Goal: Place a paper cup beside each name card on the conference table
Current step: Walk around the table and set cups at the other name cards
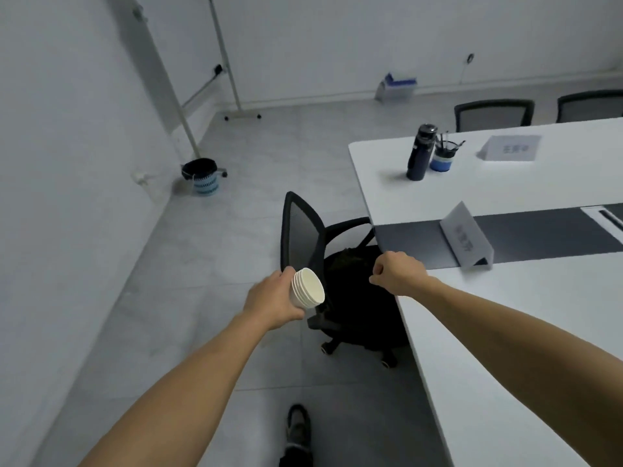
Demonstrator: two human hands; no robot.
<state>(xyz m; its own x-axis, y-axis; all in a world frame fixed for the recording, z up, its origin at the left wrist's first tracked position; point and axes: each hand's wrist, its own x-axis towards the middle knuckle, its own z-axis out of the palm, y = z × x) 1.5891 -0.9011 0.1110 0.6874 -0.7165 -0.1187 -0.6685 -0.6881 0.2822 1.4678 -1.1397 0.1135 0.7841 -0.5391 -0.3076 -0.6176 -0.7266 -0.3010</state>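
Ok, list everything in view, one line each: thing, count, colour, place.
conference table: 1, white with dark centre strip, right
name cards: 2, white, on table, no cup beside either
bottle: 1, dark blue, far table corner
pen cup: 1, blue, beside bottle
office chairs: 3, black, one at table end, two far side
bin: 1, black-lined, by left wall
whiteboard stand: 1, grey, far corner
box: 1, blue-topped, back wall
paper cups: stack, white, in left hand
shoe: 1, dark, floor
left hand: gripping stack
right hand: closed, empty
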